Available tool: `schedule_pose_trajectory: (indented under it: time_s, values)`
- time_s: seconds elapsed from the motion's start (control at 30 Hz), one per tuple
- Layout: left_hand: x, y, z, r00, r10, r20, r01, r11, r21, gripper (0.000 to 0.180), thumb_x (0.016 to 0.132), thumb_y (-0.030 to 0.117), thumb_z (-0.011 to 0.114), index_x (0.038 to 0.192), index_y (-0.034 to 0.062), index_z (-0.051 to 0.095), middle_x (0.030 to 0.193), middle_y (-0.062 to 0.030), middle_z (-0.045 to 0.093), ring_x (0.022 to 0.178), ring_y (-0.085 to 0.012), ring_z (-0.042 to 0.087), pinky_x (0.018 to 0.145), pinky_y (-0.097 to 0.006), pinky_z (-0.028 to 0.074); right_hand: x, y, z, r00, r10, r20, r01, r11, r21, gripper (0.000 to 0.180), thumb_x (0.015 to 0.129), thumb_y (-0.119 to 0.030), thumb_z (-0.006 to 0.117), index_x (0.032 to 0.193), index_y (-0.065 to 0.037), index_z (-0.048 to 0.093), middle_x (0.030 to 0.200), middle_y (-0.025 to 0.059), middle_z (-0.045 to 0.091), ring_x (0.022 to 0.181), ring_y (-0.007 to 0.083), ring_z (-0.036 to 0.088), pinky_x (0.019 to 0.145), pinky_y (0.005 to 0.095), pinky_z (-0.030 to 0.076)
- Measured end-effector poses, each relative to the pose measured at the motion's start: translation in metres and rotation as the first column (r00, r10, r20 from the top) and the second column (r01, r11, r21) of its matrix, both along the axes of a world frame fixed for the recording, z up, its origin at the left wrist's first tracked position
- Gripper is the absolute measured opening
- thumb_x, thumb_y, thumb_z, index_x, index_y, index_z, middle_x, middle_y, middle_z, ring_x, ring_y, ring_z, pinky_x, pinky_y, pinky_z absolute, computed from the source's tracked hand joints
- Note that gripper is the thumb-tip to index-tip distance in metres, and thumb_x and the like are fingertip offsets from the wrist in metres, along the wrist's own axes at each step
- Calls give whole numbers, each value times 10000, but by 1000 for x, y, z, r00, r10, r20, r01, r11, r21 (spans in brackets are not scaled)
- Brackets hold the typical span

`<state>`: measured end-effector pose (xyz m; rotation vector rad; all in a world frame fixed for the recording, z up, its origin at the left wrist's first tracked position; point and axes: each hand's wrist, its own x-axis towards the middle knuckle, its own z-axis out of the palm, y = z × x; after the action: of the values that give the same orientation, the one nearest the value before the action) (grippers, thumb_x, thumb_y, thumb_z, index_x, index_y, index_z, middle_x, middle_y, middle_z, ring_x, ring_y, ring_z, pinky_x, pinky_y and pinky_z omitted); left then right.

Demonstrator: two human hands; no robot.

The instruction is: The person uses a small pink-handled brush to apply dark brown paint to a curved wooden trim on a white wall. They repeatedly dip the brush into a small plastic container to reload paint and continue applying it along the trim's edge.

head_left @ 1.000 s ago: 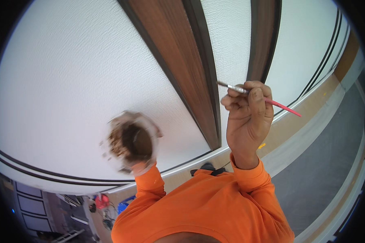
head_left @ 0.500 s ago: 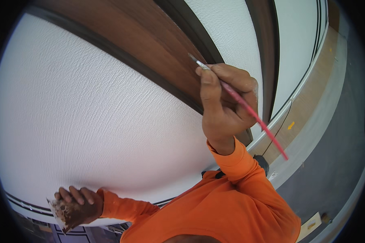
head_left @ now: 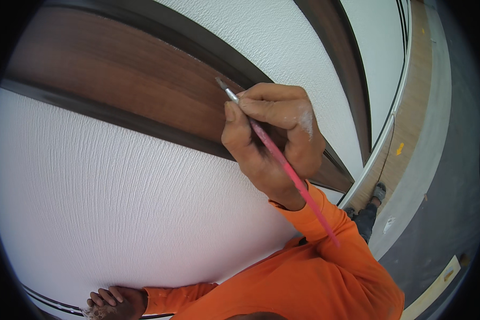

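Observation:
My right hand (head_left: 274, 125) is closed around a thin paintbrush (head_left: 293, 176) with a pink handle and a silver ferrule. White residue marks the back of that hand. The brush's tip is over the brown wood-grain panel (head_left: 122, 66), close to its dark trim (head_left: 197, 41); whether it touches cannot be made out. At the lower left my left hand (head_left: 125, 301) has its fingers curled over a thin flat piece with brown and whitish smears (head_left: 94, 312). The picture's rim cuts off much of that piece.
White textured wall (head_left: 117, 197) borders the panel. Another brown upright strip (head_left: 346, 69) stands to the right. Below runs a wood-look floor strip (head_left: 405, 122) with yellow arrows, beside grey flooring (head_left: 432, 197). My shoe (head_left: 378, 192) rests there. A pale board (head_left: 434, 288) lies lower right.
My right hand and the brush have shifted left in the view, and the tip is nearer the panel's trim. My left hand now appears lower. The whole view has turned, bringing my shoe into sight.

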<state>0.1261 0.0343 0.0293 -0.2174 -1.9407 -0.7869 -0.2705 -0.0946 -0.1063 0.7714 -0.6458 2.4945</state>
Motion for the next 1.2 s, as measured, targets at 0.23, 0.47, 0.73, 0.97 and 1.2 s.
schedule_pose_trajectory:
  time_s: [0.23,0.47,0.73,0.97,1.2]
  values:
    - [-12,-4,3,1000,-18,10,18,1000,20,571,967,612,414,1371,222,518,1349,-226,494,1103,-398,545,854,-486,480,-7,-4,-2,990,-137,-24,138,989,47,258,706,52,803,886,-20,634,842,85,642,656,128,638,503,210,549]
    - [-11,-5,1,1000,-3,22,3,1000,5,610,966,596,441,1389,158,492,1338,-251,512,1111,-404,573,877,-491,503,-2,-3,-2,995,-95,-23,96,994,44,253,711,42,801,887,-22,631,847,79,639,640,113,632,500,197,559]
    - [0,-4,-5,999,26,-45,-27,1000,-16,694,965,598,447,1422,77,413,1296,-243,530,1068,-384,587,840,-468,514,0,-5,-1,996,-83,-12,84,996,20,231,718,43,791,872,-15,629,843,83,636,633,110,627,496,198,549]
    - [-4,-7,-9,995,26,-100,-31,998,-46,706,966,590,451,1408,42,399,1267,-239,544,1028,-372,605,809,-461,527,1,-3,0,996,-85,4,84,995,48,214,713,59,779,850,-12,630,826,86,631,627,118,620,489,201,540]
    - [-3,-8,-6,997,21,-76,-26,998,-64,695,968,574,454,1405,37,397,1271,-243,541,1033,-376,608,798,-468,537,-1,-3,1,995,-97,-11,97,995,24,228,714,60,777,862,-8,618,813,89,622,631,133,613,476,212,523]
